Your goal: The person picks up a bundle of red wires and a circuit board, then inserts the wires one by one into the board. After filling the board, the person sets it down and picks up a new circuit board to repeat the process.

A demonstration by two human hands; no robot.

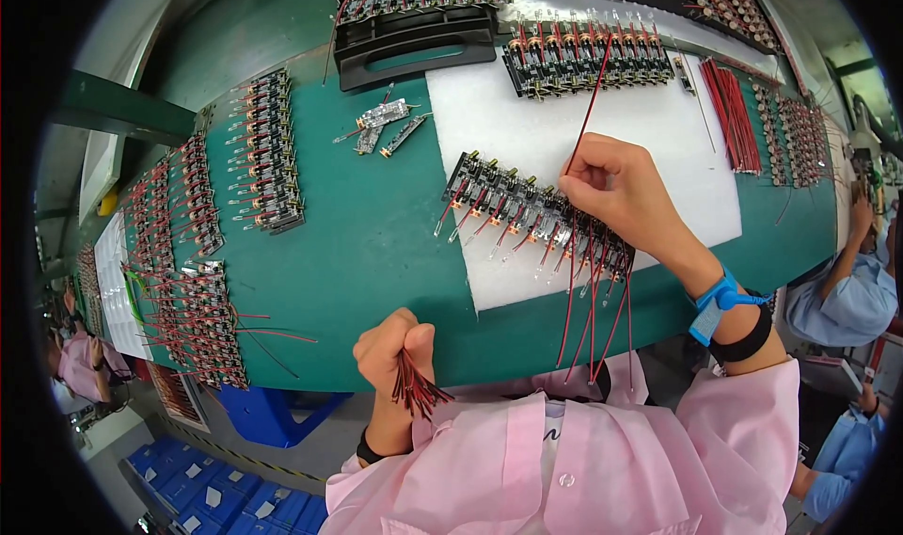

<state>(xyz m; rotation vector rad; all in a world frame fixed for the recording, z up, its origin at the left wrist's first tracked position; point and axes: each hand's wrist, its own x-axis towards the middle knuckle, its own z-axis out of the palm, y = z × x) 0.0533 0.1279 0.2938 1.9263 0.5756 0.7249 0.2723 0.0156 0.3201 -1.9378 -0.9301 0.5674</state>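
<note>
My left hand [388, 349] is closed in a fist near the table's front edge, around a bundle of red and black wires [414, 390] whose ends fan out below it. My right hand [616, 185] pinches a single red wire [593, 102] that rises slantwise above the fingers. Under that hand lies a row of joined small circuit boards [513, 201], tilted on a white foam sheet [701, 210]. Clear bulb-like parts stick out along its near side. From its right end several long red wires [568, 300] hang toward me. My right fingertips hide part of the board row.
Another board row [593, 60] lies farther back on the foam, beside a bundle of red wires [729, 116]. A black tray [414, 50] stands at the back. Loose small boards [383, 114] and more board rows [268, 149] lie on the green mat [367, 243]. Co-workers sit at both sides.
</note>
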